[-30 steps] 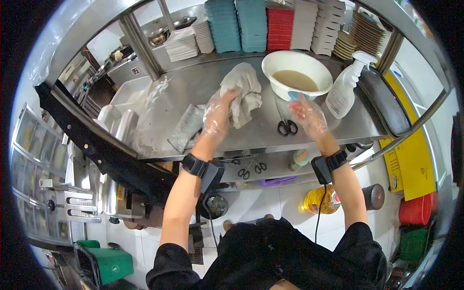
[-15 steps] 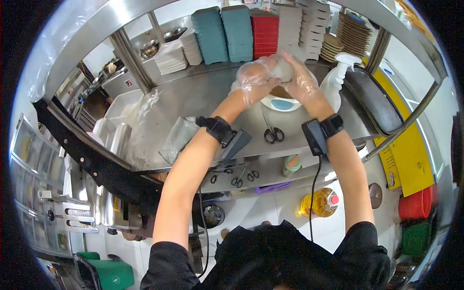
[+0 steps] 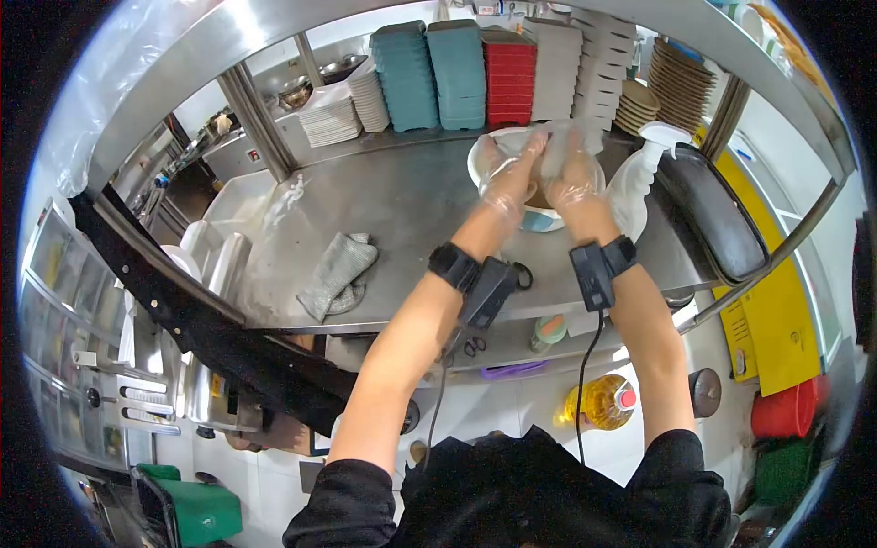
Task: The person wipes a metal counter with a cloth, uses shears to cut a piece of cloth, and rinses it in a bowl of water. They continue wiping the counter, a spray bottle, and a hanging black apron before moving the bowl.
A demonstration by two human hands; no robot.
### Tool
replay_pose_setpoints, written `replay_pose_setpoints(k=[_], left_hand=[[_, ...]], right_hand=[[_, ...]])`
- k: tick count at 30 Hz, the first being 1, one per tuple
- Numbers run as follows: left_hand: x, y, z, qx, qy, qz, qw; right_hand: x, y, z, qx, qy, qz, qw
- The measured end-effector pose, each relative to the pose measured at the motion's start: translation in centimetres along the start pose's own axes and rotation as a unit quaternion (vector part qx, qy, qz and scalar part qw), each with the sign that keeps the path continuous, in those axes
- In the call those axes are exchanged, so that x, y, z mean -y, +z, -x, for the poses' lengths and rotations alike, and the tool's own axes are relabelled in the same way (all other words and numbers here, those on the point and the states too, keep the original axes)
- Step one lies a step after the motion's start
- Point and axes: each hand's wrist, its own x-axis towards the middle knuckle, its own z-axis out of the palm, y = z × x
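Note:
My left hand point(image 3: 513, 163) and my right hand point(image 3: 572, 166), both in clear plastic gloves, are over a white bowl point(image 3: 473, 167) with a blue patch on its front. The fingers point away from me and are smeared by motion. Something pale and translucent shows between the hands, too blurred to name. A little brown content is visible inside the bowl. Beside my left wrist, a black scissors handle point(image 3: 523, 276) pokes out from behind the strapped-on device. To the right of the bowl stands a white spray bottle point(image 3: 637, 173).
A grey knitted glove point(image 3: 338, 274) lies on the steel counter point(image 3: 402, 196). Behind are stacked teal boxes point(image 3: 405, 78), red boxes point(image 3: 510, 78) and brown plates point(image 3: 678, 78). A black tray point(image 3: 715, 215) sits at the right. An oil jug point(image 3: 598, 402) stands on the floor.
Both hands have shifted from cupping a pale round thing together to lying side by side over the bowl. My left forearm has moved right, partly covering the scissors and uncovering the grey glove.

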Motion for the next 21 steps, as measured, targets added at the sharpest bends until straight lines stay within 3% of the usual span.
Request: replay_pose_setpoints(k=[1, 2, 4, 5, 7, 9, 10, 11, 12, 16, 18, 19, 21], left_hand=[[0.3, 0.3, -1.0, -0.024, 0.007, 0.032, 0.999], [0.4, 0.6, -1.5, -0.024, 0.009, 0.034, 0.999], [0.6, 0.9, -2.4, 0.024, 0.048, 0.127, 0.99], [0.9, 0.5, -3.5, 0.024, 0.048, 0.126, 0.991], [1.3, -0.8, -5.9, 0.166, 0.057, 0.171, 0.969], [-0.9, -0.2, -4.8, 0.151, 0.012, 0.164, 0.975], [-1.6, -0.4, -4.9, 0.186, -0.007, 0.133, 0.974], [-1.9, -0.5, -5.0, 0.221, -0.027, 0.1, 0.97], [-1.9, -0.5, -5.0, 0.228, -0.041, 0.11, 0.967], [-2.2, -0.5, -5.9, 0.222, -0.105, 0.032, 0.969], [-1.5, -0.5, -6.5, 0.18, -0.089, 0.025, 0.979], [-1.1, -0.5, -6.9, 0.182, -0.09, 0.025, 0.979], [-0.6, -0.1, -7.3, 0.154, 0.004, 0.023, 0.988]], right_hand=[[1.7, -0.4, -0.5, -0.006, 0.21, -0.389, 0.897], [3.1, -1.0, -1.0, -0.01, 0.378, -0.697, 0.609], [3.5, -1.9, -0.9, 0.021, 0.357, -0.633, 0.687], [2.5, -1.2, -1.5, 0.03, 0.348, -0.65, 0.675], [0.8, -0.5, -2.3, 0.038, 0.338, -0.665, 0.664], [-0.7, 0.0, -3.0, 0.109, 0.335, -0.635, 0.687], [-1.6, 0.5, -3.5, 0.109, 0.335, -0.634, 0.688], [-2.1, 0.7, -3.8, 0.122, 0.311, -0.573, 0.749], [-2.7, 1.0, -4.0, 0.135, 0.284, -0.507, 0.803], [-2.0, -0.7, -5.3, 0.21, 0.277, -0.432, 0.832], [-0.8, -0.8, -5.5, 0.207, 0.288, -0.492, 0.795], [-1.9, 0.0, -6.0, 0.206, 0.288, -0.492, 0.795], [-5.3, 3.2, -7.4, 0.112, 0.306, -0.452, 0.83]])
